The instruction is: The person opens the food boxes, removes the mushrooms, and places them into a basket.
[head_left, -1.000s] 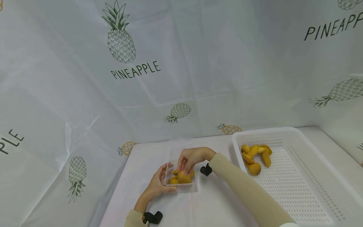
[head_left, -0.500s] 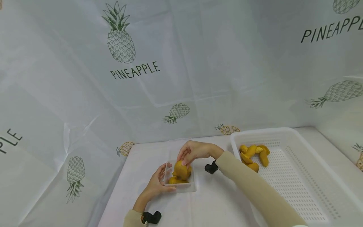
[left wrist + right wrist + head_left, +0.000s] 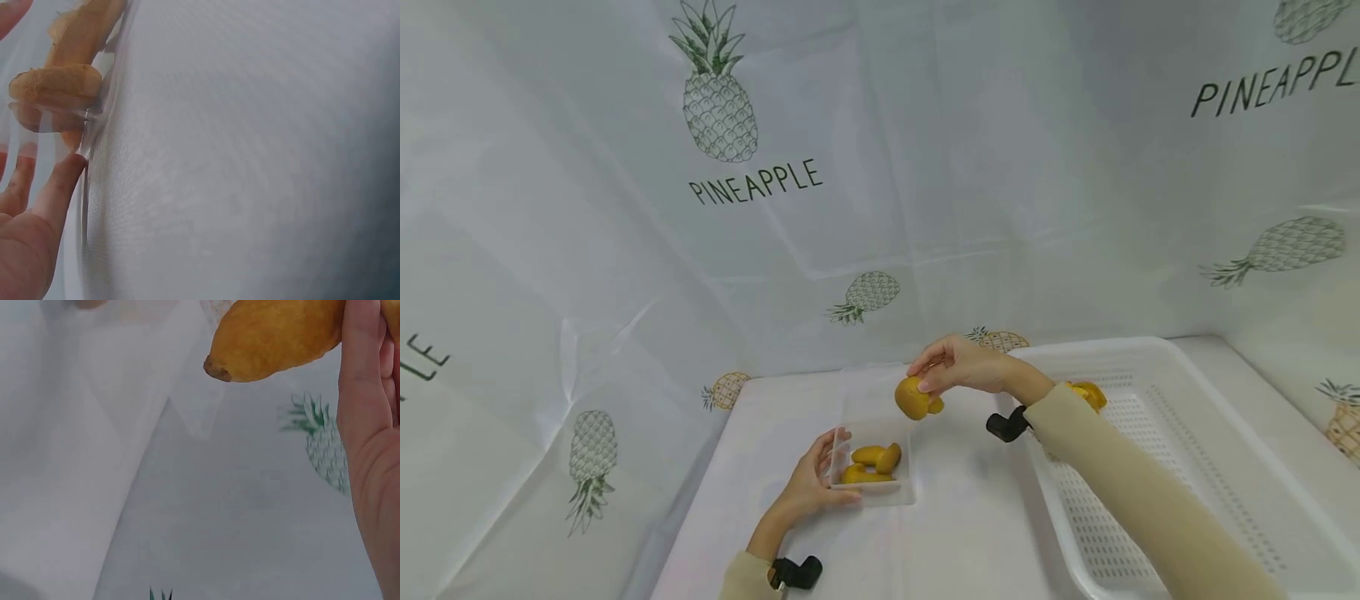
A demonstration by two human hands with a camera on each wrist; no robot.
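Note:
My right hand (image 3: 964,365) pinches a yellow-brown mushroom (image 3: 912,398) in the air, above and to the right of a clear plastic box (image 3: 886,498). In the right wrist view, the mushroom's plump stem (image 3: 275,340) sticks out past the fingers. The left hand (image 3: 808,485) grips the box's left side, thumb at the front and fingers along the far side. Several mushrooms (image 3: 868,455) lie inside the box. Through its clear wall, the left wrist view shows a mushroom (image 3: 56,86) close to the thumb.
To the right stands a large white perforated basket (image 3: 1060,533). More yellow mushrooms (image 3: 1090,395) lie in it, mostly hidden behind the right sleeve (image 3: 1135,475). A clear lid (image 3: 868,406) extends behind the box. The pineapple-print sheet (image 3: 970,208) rises at the table's back edge.
My right hand has lifted a mushroom out of the box and carried it up and to the right. The left hand keeps its grip on the box.

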